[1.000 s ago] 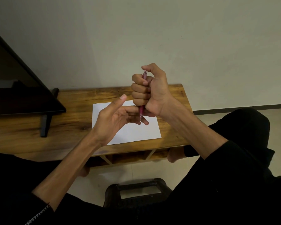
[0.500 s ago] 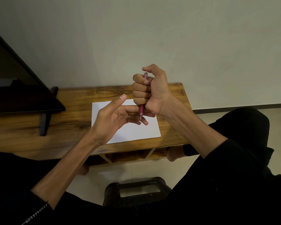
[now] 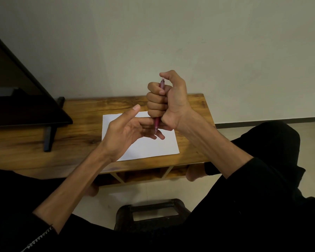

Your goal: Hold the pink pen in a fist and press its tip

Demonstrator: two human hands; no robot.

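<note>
A low wooden bench (image 3: 84, 124) with a brown grained top stands against a plain pale wall (image 3: 189, 42). A white rectangular sheet of paper (image 3: 149, 148) lies flat near the bench's front edge, toward its right end. A black flat screen (image 3: 16, 91) on a black foot (image 3: 49, 137) occupies the left end. Below the bench, a dark square stool (image 3: 151, 213) sits on the light tiled floor (image 3: 153, 190).

Glossy translucent red plastic pen (image 3: 157, 122), matt white paper sheet (image 3: 149, 146), smooth grained wooden table (image 3: 80, 120).
</note>
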